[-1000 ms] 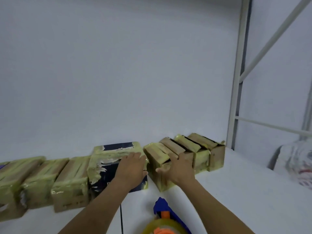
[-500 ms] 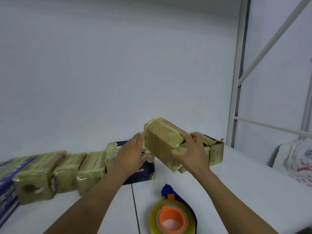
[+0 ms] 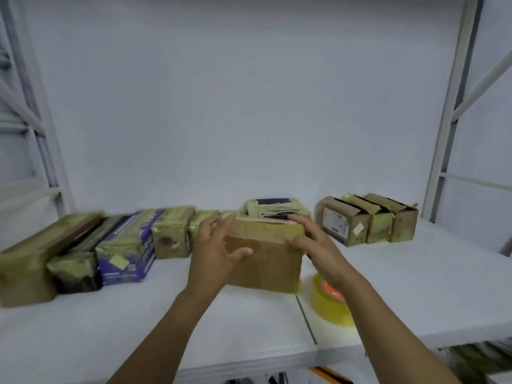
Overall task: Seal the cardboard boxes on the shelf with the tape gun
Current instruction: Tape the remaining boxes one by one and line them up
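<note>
Single head-worn cam, wide-angle, facing forward and tilted slightly down onto the white shelf (image 3: 415, 286). Close range: both forearms enter from the bottom edge, and the left hand (image 3: 213, 250) and right hand (image 3: 313, 245) sit mid-frame at arm's reach. The row of taped boxes (image 3: 171, 234) runs across mid-frame against the back wall (image 3: 249, 106). The shelf uprights (image 3: 451, 106) lean inward at both frame edges. The shelf's front lip shows low in frame.
</note>
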